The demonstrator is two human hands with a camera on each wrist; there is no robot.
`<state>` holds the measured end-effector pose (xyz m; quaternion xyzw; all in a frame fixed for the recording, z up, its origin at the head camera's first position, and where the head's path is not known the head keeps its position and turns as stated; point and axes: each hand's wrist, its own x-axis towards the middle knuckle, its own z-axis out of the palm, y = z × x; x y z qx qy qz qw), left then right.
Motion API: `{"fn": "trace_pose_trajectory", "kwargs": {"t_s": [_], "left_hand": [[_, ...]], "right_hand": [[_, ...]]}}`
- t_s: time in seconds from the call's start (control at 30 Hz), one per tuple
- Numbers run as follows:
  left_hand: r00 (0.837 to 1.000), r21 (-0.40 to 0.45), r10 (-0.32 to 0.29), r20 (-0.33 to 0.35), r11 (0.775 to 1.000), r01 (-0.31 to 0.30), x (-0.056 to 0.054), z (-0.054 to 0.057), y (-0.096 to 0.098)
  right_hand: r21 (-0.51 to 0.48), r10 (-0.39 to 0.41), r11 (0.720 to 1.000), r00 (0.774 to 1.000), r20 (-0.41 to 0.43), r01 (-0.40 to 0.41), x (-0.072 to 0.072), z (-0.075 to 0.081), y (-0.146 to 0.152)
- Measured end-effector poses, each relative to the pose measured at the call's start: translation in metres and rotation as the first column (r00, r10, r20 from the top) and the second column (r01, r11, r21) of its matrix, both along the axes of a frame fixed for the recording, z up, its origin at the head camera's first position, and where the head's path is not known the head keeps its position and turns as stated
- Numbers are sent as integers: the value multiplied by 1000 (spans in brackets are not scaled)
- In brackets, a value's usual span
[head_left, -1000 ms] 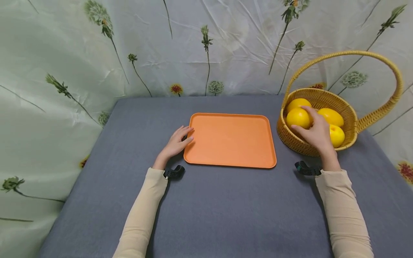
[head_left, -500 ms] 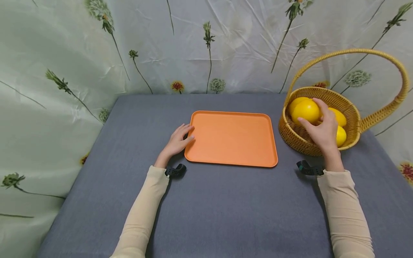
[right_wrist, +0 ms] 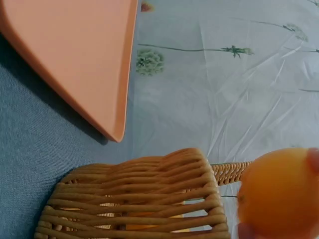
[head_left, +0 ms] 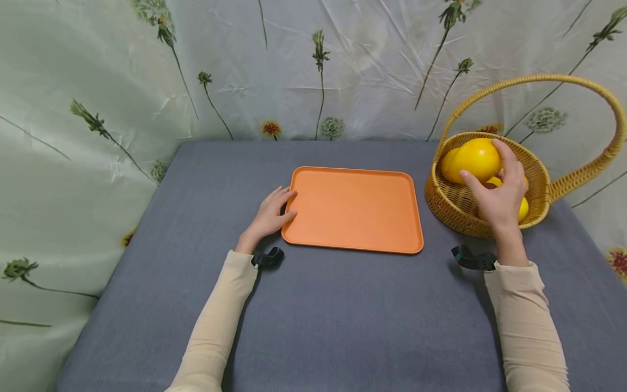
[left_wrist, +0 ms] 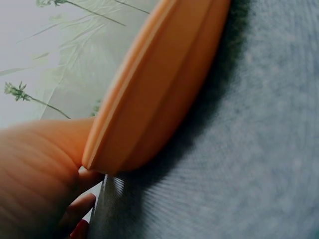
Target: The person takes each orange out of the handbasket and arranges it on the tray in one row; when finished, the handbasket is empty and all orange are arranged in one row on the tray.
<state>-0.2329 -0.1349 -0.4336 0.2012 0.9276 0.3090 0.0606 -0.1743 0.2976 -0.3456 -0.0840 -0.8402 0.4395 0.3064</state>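
Observation:
In the head view my right hand [head_left: 504,193] holds a smooth, round yellow fruit [head_left: 480,158] between thumb and fingers, over the left side of the wicker basket [head_left: 443,213]. The right wrist view has this fruit [right_wrist: 279,194] up beside the basket's woven wall [right_wrist: 134,199], with fingertips at its edge. Another yellow fruit [head_left: 448,164] is partly covered by the held one, and more yellow fruit sits behind the hand. My left hand [head_left: 269,212] rests at the left edge of the orange tray [head_left: 355,209], thumb and fingertips over the rim.
The basket's tall arched handle [head_left: 539,79] rises over its opening and leans right. A grey cloth [head_left: 352,316] covers the table. Floral fabric [head_left: 274,65] hangs along the back and left side. Each wrist carries a black camera band [head_left: 472,257].
My right hand has lifted the round yellow fruit up and to the right from among the others in the basket. The left hand stays at the tray's edge; the head view shifts slightly.

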Motion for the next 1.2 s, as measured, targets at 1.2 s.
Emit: {"fn": "trace_pose_trajectory", "kwargs": {"t_s": [1.2], "left_hand": [[998,-44,29,-56,999,-31,5,0,6]], "right_hand": [[-434,624,681,777,-78,-590,-20,-15,-70]]}}
